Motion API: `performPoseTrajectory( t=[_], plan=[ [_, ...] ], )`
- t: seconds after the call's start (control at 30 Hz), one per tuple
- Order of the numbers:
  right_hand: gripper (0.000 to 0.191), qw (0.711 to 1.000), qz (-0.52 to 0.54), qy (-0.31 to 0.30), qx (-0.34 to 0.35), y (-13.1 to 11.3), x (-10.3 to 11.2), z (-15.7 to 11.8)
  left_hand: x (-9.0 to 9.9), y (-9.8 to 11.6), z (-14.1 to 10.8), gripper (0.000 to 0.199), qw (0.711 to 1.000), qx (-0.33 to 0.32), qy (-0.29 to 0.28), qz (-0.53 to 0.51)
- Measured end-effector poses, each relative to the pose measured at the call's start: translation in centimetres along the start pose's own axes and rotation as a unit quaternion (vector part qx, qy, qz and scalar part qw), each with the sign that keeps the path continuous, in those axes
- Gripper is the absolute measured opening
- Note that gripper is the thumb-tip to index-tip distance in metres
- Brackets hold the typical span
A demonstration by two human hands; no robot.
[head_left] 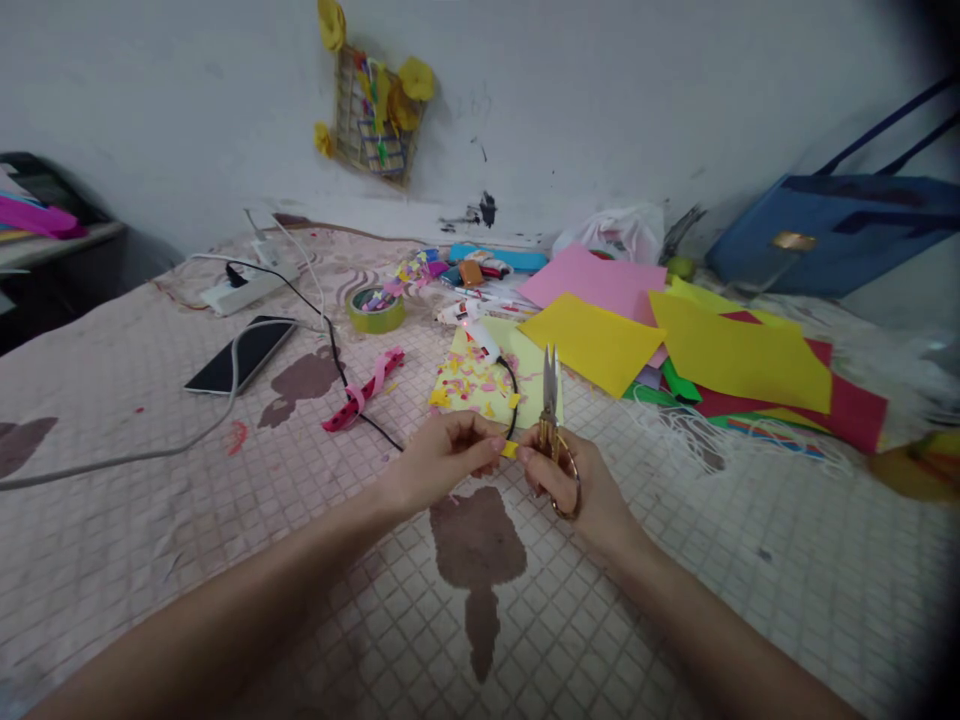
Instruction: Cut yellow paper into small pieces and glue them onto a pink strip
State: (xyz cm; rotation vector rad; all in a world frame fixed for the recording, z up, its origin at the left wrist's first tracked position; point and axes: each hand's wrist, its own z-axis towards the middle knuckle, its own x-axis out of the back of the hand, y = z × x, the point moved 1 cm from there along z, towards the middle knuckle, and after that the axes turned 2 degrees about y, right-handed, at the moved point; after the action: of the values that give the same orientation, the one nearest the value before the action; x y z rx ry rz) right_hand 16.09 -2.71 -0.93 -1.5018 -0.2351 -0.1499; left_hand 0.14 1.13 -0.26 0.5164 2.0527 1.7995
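Observation:
Between the fingertips of my two hands is a small yellow paper piece point(510, 449). My left hand point(459, 447) pinches its left end. My right hand point(566, 472) closes on its right end and also carries gold-handled scissors point(550, 395), whose blades point away from me. Just beyond my hands lies a pale yellow sheet point(531, 395) strewn with small pink and yellow paper bits. On the far part of that sheet rests a white glue gun point(480, 340) with a small red light and a black cord. The paper piece's full shape is partly hidden by my fingers.
Coloured sheets point(750, 355) and white string point(682, 430) lie to the right. Leftward are a red strip wound with pink paper point(365, 390), a tape roll point(375, 312), a phone point(241, 355) and a power strip point(251, 285) with cables. A blue bag point(832, 235) leans at the wall.

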Motion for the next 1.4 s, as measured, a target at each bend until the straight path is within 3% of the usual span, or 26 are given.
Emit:
performPoseTrajectory(
  t=[0.17,0.37,0.47,0.63,0.8,1.13,1.3,1.4],
  plan=[
    [0.025,0.999,0.036,0.016,-0.019,-0.1,-0.1,-0.1,0.0,0.0,-0.1,0.018,0.999,0.014,0.02,-0.026],
    [0.022,1.0,0.004,-0.009,-0.011,0.2,0.0,0.2,0.0,-0.1,0.0,0.026,0.999,0.038,0.005,-0.025],
    [0.02,1.0,-0.006,-0.012,-0.006,0.3,0.1,0.1,0.1,0.0,0.0,0.033,1.0,0.027,0.009,-0.008],
    [0.02,0.999,-0.011,-0.05,0.006,0.1,0.1,-0.1,0.1,-0.1,0.0,0.023,1.0,0.002,-0.021,0.02],
    [0.023,1.0,0.02,-0.001,-0.017,0.5,0.1,0.1,0.1,-0.3,0.0,0.022,1.0,0.017,-0.01,-0.005],
    [0.02,0.999,0.021,-0.025,-0.013,0.7,-0.2,0.0,0.0,-0.3,0.1,0.033,0.999,0.032,0.001,0.002],
    [0.02,0.999,0.022,-0.035,-0.009,0.7,-0.1,0.0,0.1,-0.4,-0.1,0.028,0.999,0.02,-0.042,0.01],
    [0.022,0.999,0.046,-0.021,-0.018,0.9,-0.2,0.0,0.1,-0.3,-0.2,0.027,0.999,0.032,-0.037,0.001]
  ],
)
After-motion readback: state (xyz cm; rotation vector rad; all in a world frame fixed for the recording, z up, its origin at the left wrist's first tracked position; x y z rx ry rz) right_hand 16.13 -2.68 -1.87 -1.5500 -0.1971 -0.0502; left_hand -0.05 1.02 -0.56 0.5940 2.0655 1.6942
